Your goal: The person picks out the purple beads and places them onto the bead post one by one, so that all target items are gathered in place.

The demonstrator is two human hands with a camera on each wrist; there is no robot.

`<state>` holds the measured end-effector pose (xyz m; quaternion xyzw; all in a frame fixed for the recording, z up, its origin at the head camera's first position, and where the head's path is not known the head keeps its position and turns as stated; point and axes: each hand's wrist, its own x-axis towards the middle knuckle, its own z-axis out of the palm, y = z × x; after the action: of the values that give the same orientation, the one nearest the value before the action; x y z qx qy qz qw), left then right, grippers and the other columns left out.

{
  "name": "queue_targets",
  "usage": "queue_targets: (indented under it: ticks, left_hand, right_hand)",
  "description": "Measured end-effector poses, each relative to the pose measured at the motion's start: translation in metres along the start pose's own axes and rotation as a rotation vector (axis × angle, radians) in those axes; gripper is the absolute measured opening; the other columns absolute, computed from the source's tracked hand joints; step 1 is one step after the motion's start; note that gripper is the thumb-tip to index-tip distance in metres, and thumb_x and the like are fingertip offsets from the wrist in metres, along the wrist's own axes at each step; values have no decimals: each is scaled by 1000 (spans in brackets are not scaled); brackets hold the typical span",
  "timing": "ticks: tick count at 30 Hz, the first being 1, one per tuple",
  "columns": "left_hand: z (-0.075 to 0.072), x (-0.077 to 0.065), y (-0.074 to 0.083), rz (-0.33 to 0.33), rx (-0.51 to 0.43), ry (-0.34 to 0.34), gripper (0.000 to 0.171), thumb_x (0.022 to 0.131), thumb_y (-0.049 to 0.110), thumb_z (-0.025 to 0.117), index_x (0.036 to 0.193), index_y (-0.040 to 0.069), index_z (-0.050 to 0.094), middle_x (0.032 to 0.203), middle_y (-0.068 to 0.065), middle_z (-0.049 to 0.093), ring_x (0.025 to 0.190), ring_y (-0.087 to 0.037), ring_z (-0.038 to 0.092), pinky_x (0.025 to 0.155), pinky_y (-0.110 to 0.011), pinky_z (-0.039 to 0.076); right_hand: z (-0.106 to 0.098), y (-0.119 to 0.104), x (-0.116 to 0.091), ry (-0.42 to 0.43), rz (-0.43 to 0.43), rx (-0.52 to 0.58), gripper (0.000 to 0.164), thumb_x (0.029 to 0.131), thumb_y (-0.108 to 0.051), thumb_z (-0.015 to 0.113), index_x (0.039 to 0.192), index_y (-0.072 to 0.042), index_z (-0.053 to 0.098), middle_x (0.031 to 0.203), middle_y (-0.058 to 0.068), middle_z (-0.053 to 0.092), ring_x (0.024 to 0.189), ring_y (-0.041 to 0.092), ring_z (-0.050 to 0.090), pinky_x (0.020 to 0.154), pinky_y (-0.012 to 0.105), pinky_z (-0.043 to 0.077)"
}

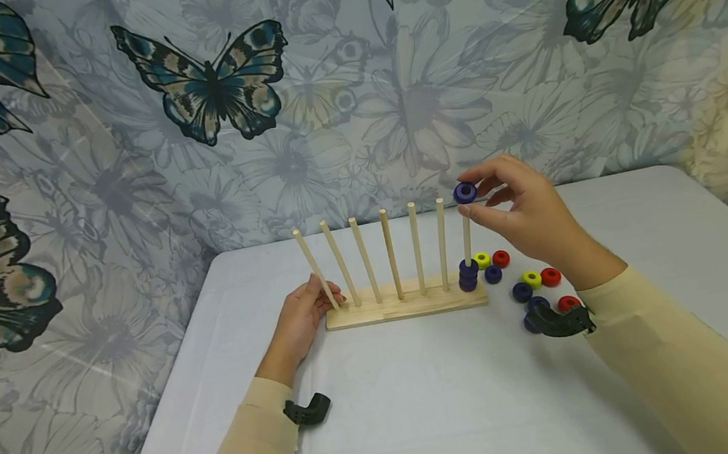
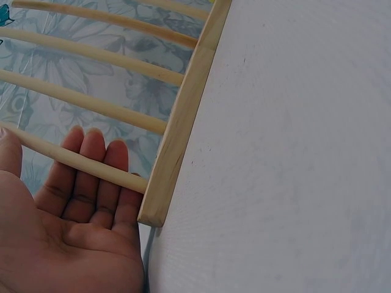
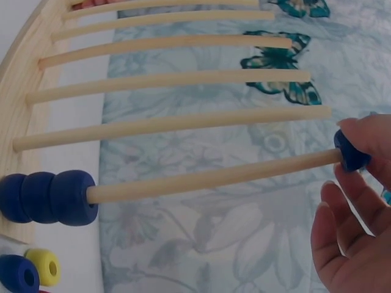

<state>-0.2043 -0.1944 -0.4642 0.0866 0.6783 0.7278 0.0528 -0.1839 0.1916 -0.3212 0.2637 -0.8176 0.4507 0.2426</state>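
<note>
Blue bead point(image 1: 464, 193): looks dark, rounded, holed through; sits at tip of three-o'clock peg point(image 1: 467, 241) on wooden rack point(image 1: 407, 307), twelve o'clock from three stacked beads point(image 1: 468, 276), pinched in right hand point(image 1: 527, 212). Left hand point(image 1: 297, 323): lies with fingers extended behind nine-o'clock peg point(image 1: 313, 263).

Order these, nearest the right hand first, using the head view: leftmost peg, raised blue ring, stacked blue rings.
1. Raised blue ring: pinched by the right hand.
2. Stacked blue rings: low on the rightmost peg.
3. Leftmost peg: at the rack's left end.
</note>
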Motion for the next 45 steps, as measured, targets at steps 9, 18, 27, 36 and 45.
queue_targets:
  ticks: [9,18,27,36,45]
  left_hand:
    - [0,0,-1,4,-3,-4,61,118,48,45,108,-6,70,99,-13,72,104,-26,71,98,-34,55]
    - [2,0,1,8,-3,-1,59,118,47,45,107,-5,70,99,-14,71,103,-26,71,97,-34,56]
    - [1,0,1,-5,4,10,61,118,47,44,109,-7,70,99,-14,72,103,-25,71,96,-33,55]
    - [0,1,1,5,6,-3,62,118,49,44,108,-7,70,99,-14,72,103,-26,71,96,-34,56]
    - [-1,1,-1,-3,20,-4,63,118,48,42,109,-8,70,101,-15,71,105,-26,71,97,-33,55]
  right_hand:
    - [0,1,0,-10,26,0,32,98,3,80,129,1,70,119,10,67,105,18,61,89,19,51]
    - [-4,1,-1,-18,39,8,32,100,1,78,131,0,69,123,11,68,106,19,62,92,24,51]
    - [-6,3,-4,-16,41,29,35,100,2,78,133,-1,68,123,8,68,106,18,61,91,22,50]
    - [-12,6,-10,-31,122,91,34,103,0,75,135,-2,68,126,9,67,108,17,60,89,19,50]
    - [-25,12,-20,-55,161,222,28,117,-12,52,138,-2,67,126,9,66,111,26,61,93,23,51]
